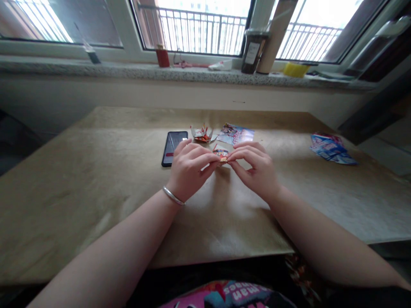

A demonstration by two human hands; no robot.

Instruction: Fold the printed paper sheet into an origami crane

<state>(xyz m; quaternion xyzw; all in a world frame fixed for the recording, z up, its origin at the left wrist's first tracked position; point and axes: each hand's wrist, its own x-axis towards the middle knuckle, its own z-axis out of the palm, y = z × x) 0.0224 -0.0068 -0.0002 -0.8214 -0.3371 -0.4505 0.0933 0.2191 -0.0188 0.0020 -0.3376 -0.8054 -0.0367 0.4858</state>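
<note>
Above the middle of the table, my left hand point(192, 164) and my right hand point(253, 169) pinch a small, colourfully printed piece of paper point(221, 153) between thumbs and fingertips. It looks folded, with red and yellow print; its lower edge is partly covered by the fingers. A silver bangle circles my left wrist. Just beyond the hands sits a folded paper piece point(203, 134) with red-and-white points sticking up. Beside it on the right lies a printed sheet point(236, 134) in pale blue and red. A black smartphone point(168, 152) lies left of my left hand, its screen partly hidden by that hand.
Several blue and pink printed packets point(333, 149) lie at the right of the tan table point(96, 205). Behind it runs a stone windowsill point(128, 72) holding a red container point(162, 56), a dark canister point(253, 51), a cardboard tube point(276, 36) and a yellow item point(295, 69).
</note>
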